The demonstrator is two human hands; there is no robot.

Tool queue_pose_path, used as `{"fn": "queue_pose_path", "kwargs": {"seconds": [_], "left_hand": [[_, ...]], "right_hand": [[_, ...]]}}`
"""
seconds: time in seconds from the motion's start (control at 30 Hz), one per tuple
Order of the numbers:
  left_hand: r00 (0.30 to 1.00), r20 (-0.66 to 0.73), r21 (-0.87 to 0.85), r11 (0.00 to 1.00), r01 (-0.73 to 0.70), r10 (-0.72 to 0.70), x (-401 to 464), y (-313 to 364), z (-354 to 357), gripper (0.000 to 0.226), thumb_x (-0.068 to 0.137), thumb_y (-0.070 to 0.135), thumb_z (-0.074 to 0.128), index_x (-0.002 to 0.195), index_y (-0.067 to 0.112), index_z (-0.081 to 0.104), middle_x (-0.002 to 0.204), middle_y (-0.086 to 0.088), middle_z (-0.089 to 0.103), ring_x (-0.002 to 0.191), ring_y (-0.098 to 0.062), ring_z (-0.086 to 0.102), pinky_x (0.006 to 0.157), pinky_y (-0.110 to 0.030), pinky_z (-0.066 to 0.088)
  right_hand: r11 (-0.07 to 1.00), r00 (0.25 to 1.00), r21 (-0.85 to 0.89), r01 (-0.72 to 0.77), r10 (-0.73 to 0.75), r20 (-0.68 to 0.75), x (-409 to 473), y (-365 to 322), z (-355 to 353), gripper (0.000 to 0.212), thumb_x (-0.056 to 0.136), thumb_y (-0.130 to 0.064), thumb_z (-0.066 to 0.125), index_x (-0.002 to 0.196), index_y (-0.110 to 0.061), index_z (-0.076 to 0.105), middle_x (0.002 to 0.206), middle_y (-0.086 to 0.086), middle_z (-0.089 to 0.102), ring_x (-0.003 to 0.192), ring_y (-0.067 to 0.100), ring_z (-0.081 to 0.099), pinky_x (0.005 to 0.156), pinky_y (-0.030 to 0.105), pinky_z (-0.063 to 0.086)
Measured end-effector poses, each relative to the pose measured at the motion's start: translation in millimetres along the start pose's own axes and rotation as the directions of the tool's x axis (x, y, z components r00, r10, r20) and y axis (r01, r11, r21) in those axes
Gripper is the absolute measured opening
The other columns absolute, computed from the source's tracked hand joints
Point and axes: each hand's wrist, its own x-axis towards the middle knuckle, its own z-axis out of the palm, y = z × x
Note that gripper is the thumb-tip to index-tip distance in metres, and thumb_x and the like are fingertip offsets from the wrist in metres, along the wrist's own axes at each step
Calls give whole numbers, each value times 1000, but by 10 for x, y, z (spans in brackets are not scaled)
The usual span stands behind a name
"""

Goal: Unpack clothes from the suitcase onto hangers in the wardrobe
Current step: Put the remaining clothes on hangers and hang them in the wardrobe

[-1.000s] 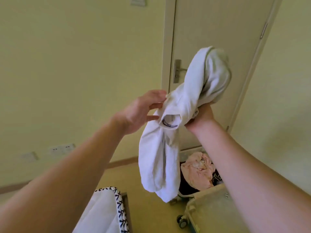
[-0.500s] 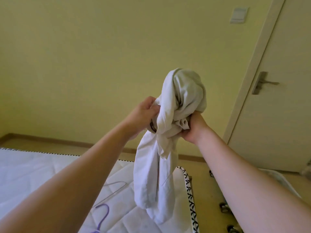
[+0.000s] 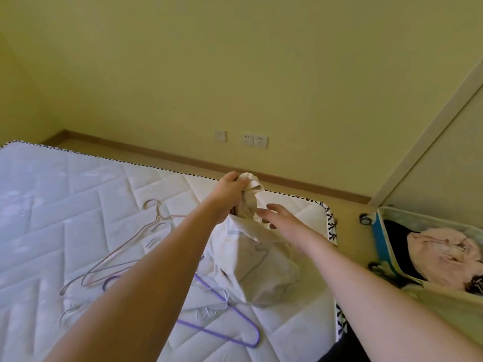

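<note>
A bare quilted mattress (image 3: 78, 205) fills the left; an open suitcase (image 3: 381, 239) lies on the floor to its right, a pink garment (image 3: 441, 257) inside; a crumpled white shirt (image 3: 261, 270) sags onto the mattress over wire hangers (image 3: 125, 252) and a purple hanger (image 3: 235, 312); left hand (image 3: 230, 189) clenches its top; right hand (image 3: 282, 220) hovers beside it, fingers spread.

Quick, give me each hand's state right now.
Left hand: grips the bunched top of the white garment.
Right hand: open, fingers spread beside the garment, holding nothing.
</note>
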Motion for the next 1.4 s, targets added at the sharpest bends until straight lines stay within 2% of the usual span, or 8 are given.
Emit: {"fn": "queue_pose_path", "kwargs": {"seconds": [0.17,0.27,0.37,0.6,0.77,0.9,1.13,1.4], "left_hand": [[978,-39,-377,910,174,-203,-14,-586,-293,28,96,23,48,115,5,57,99,-13,62,88,-25,59,75,-35,49],[908,-297,33,947,320,-296,-118,-1167,-509,34,92,17,40,118,1,54,112,-24,60,101,-35,59,76,-35,45],[844,-342,535,653,536,-413,-330,-1774,-708,46,87,21,40,130,4,46,134,-24,47,126,-41,43,102,-44,39],[950,-219,863,410,294,-221,-573,-2107,-618,47,90,32,37,133,14,46,137,-11,40,129,-34,34,111,-45,26],[916,-326,847,359,393,-235,-578,-2131,-592,66,87,39,42,145,12,26,155,-15,18,143,-39,16,117,-51,16],[868,-376,804,351,480,-324,-637,-2171,-726,68,88,37,43,148,10,26,153,-15,20,138,-40,23,110,-46,29],[907,-414,846,338,413,-75,-333,-1996,-823,58,78,24,47,134,10,40,137,-15,38,128,-35,34,109,-45,29],[682,-625,546,412,729,-379,529,-1817,-1292,74,90,46,34,154,13,14,159,-20,18,146,-39,12,119,-51,1]], "right_hand": [[844,983,-536,31,71,169,172,379,396,27,84,-47,66,102,-28,66,104,-5,64,101,18,62,90,30,48],[709,998,-705,16,27,49,283,534,437,23,89,-39,54,72,-23,58,99,4,53,103,30,59,85,34,45],[699,998,-715,21,-55,-25,340,547,484,41,96,-42,40,98,-12,67,112,12,53,101,32,57,83,34,43],[551,998,-832,-66,43,-51,421,503,649,36,99,-5,33,133,-3,44,128,19,53,116,32,55,87,34,45],[908,968,-337,-249,230,-97,497,734,653,25,100,-15,37,106,-2,59,93,11,56,97,34,60,94,41,49],[886,886,129,-446,457,-74,430,765,726,18,96,-10,43,84,-12,57,81,9,57,69,23,54,61,36,51],[855,872,266,-445,482,-90,482,747,811,19,94,-9,46,109,-9,58,88,7,58,74,21,54,57,29,43],[924,856,308,-227,341,-390,746,633,570,24,79,-11,51,101,-8,61,84,12,59,68,28,55,64,37,48]]}}
